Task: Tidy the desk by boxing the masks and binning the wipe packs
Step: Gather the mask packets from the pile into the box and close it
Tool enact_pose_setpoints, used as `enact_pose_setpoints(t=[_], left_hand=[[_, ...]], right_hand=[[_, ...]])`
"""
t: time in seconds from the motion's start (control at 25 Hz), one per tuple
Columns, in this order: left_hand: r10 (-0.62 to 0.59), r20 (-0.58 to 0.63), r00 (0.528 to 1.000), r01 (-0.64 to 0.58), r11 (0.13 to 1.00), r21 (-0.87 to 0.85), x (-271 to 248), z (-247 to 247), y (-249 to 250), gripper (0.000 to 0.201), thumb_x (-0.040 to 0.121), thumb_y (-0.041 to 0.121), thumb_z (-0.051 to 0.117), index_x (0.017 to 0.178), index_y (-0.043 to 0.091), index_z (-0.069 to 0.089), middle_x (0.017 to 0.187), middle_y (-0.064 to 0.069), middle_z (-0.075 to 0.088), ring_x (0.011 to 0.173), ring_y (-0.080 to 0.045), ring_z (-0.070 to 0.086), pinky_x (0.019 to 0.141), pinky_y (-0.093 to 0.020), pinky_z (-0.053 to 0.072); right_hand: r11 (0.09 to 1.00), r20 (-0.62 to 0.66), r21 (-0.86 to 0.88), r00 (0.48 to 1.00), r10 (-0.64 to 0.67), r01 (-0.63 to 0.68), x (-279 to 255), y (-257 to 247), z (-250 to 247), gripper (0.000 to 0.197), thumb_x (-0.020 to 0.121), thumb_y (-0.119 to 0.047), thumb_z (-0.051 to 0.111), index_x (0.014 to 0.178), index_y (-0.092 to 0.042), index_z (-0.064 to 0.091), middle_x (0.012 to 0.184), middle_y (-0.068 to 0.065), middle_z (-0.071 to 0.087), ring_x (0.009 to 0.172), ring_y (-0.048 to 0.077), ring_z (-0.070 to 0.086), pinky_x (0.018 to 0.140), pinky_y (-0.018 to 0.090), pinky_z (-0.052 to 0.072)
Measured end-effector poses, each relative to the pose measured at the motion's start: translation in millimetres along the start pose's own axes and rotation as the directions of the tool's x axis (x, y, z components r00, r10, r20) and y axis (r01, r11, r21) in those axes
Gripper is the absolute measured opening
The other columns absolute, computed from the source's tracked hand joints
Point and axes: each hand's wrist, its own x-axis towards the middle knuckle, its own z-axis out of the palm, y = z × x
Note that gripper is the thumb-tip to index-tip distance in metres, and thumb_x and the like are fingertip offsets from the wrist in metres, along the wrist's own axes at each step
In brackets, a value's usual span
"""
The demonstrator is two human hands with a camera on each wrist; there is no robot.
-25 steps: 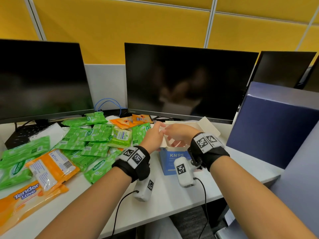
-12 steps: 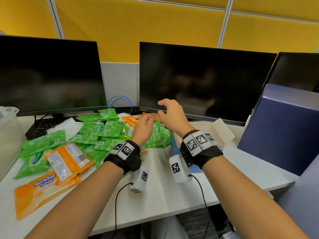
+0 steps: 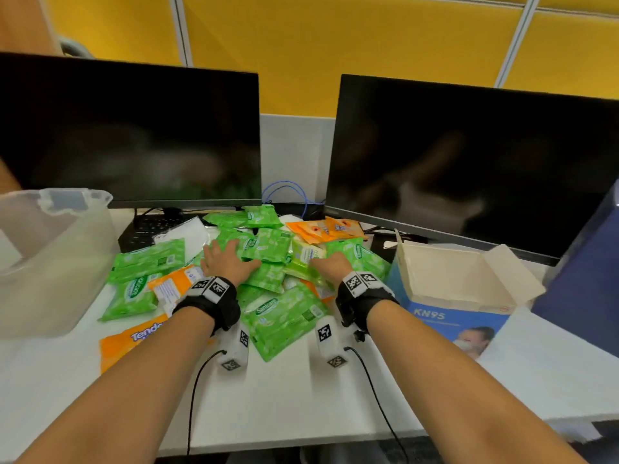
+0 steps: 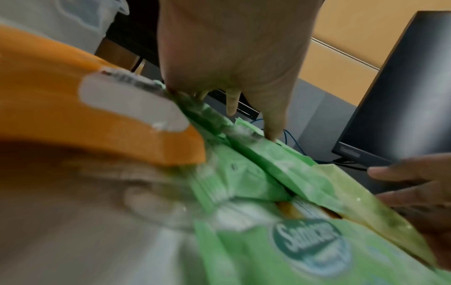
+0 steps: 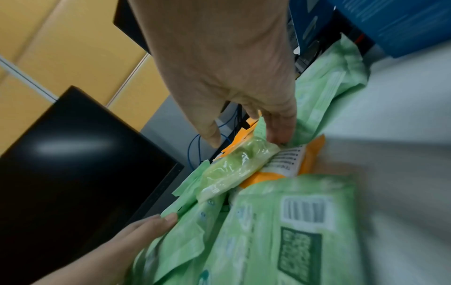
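A pile of green wipe packs (image 3: 268, 246) lies mid-desk, with orange packs (image 3: 321, 229) behind it and a large green pack (image 3: 284, 316) in front. My left hand (image 3: 224, 256) rests flat on the green packs, fingers spread and straight (image 4: 244, 115). My right hand (image 3: 326, 262) reaches down to a pale yellow-green pack (image 3: 306, 259). Its fingertips (image 5: 278, 135) touch that pack's (image 5: 234, 165) far end and the thumb hangs just above it. A white mask (image 3: 186, 234) lies at the pile's back left. The open KN95 mask box (image 3: 435, 316) stands to the right.
A clear plastic bin (image 3: 57, 262) stands at the desk's left edge. Two dark monitors (image 3: 134, 135) (image 3: 469, 169) stand close behind the pile, with a blue cable (image 3: 288, 192) between them. A dark blue box (image 3: 582, 283) is at the far right. An orange pack (image 3: 134, 336) lies front left.
Both hands left the mask box and came down on the wipe pile to its left. The view swung left, bringing the clear bin in.
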Motion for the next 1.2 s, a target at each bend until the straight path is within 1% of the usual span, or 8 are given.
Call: enact_pose_setpoints(t=[0.2, 0.32, 0.48, 0.6, 0.76, 0.88, 1.08, 1.2], left_hand=[[-0.089, 0.139, 0.986, 0.071, 0.989, 0.129, 14.8, -4.6, -6.1, 0.106, 0.061, 0.086, 0.052, 0.148, 0.04, 0.015, 0.153, -0.019, 0.017, 0.139, -0.04, 0.019, 0.113, -0.051, 0.021], [-0.028, 0.18, 0.983, 0.028, 1.0, 0.004, 25.9, -8.7, -13.5, 0.098, 0.065, 0.083, 0.053, 0.147, 0.039, 0.022, 0.152, -0.014, 0.02, 0.138, -0.039, 0.024, 0.111, -0.05, 0.025], [-0.128, -0.066, 0.99, 0.084, 0.884, -0.459, 59.5, -26.4, -39.3, 0.059, 0.089, 0.039, 0.061, 0.135, 0.007, 0.042, 0.139, -0.019, 0.047, 0.125, -0.035, 0.047, 0.101, -0.037, 0.039], [-0.252, -0.178, 0.951, 0.179, 0.922, -0.344, 78.7, -30.7, -49.4, 0.054, 0.088, 0.028, 0.06, 0.134, 0.004, 0.044, 0.139, -0.024, 0.04, 0.128, -0.04, 0.04, 0.103, -0.041, 0.036], [-0.296, -0.005, 0.955, 0.292, 0.943, -0.159, 97.7, -27.4, -47.4, 0.079, 0.086, 0.05, 0.058, 0.147, 0.013, 0.026, 0.153, -0.022, 0.02, 0.139, -0.041, 0.023, 0.111, -0.047, 0.027], [-0.345, 0.075, 0.936, 0.35, 0.934, -0.073, 110.3, -26.6, -51.2, 0.102, 0.075, 0.066, 0.06, 0.152, 0.016, 0.014, 0.157, -0.023, 0.014, 0.142, -0.043, 0.02, 0.115, -0.049, 0.026], [-0.421, 0.106, 0.901, 0.424, 0.906, 0.002, 108.5, -25.9, -37.2, 0.119, 0.073, 0.07, 0.061, 0.152, 0.021, -0.012, 0.157, -0.027, -0.009, 0.144, -0.045, 0.007, 0.116, -0.049, 0.016], [-0.404, 0.085, 0.911, 0.396, 0.913, 0.101, 115.7, -27.0, -35.4, 0.112, 0.077, 0.068, 0.053, 0.153, 0.013, -0.009, 0.157, -0.027, 0.006, 0.144, -0.045, 0.012, 0.115, -0.05, 0.02]], right_hand=[[0.985, 0.022, 0.16, 0.998, 0.065, -0.068, 21.8, -13.0, 7.6, 0.094, 0.076, -0.041, 0.077, 0.145, 0.002, 0.03, 0.144, 0.016, 0.043, 0.129, 0.032, 0.047, 0.1, 0.039, 0.046], [0.926, 0.17, 0.353, 0.982, 0.081, -0.138, 30.9, -16.8, 3.7, 0.038, 0.084, -0.027, 0.07, 0.114, -0.008, 0.058, 0.098, 0.006, 0.064, 0.094, 0.021, 0.061, 0.067, 0.028, 0.051], [0.398, 0.33, 0.848, 0.936, 0.121, -0.351, 40.3, -11.0, -4.3, 0.012, 0.086, -0.023, 0.056, 0.076, -0.016, 0.059, 0.045, 0.0, 0.056, 0.046, 0.014, 0.051, 0.031, 0.014, 0.035], [0.108, 0.254, 0.963, 0.966, -0.055, -0.247, 33.4, -14.0, -6.0, 0.039, 0.091, -0.048, 0.054, 0.097, -0.01, 0.06, 0.072, 0.007, 0.069, 0.056, 0.013, 0.059, 0.044, 0.018, 0.049], [0.528, 0.282, 0.836, 0.942, -0.182, -0.148, 36.4, -34.8, 17.7, 0.054, 0.091, -0.045, 0.057, 0.128, -0.007, 0.045, 0.127, 0.016, 0.055, 0.103, 0.021, 0.059, 0.085, 0.031, 0.053], [0.804, 0.104, 0.589, 0.994, 0.033, -0.088, 52.3, -50.4, 29.2, 0.048, 0.091, -0.02, 0.059, 0.134, -0.001, 0.049, 0.1, 0.011, 0.057, 0.093, 0.022, 0.057, 0.081, 0.038, 0.051], [0.961, 0.014, 0.272, 0.999, 0.041, -0.043, 67.4, -53.4, 40.1, 0.038, 0.098, -0.013, 0.042, 0.132, 0.003, 0.051, 0.132, 0.022, 0.055, 0.068, 0.003, 0.048, 0.05, 0.015, 0.043], [0.976, 0.046, 0.197, 0.996, 0.082, -0.09, 73.3, -48.2, 37.1, 0.017, 0.093, -0.017, 0.054, 0.09, -0.001, 0.058, 0.091, 0.013, 0.062, 0.091, 0.014, 0.062, 0.069, 0.024, 0.047]])
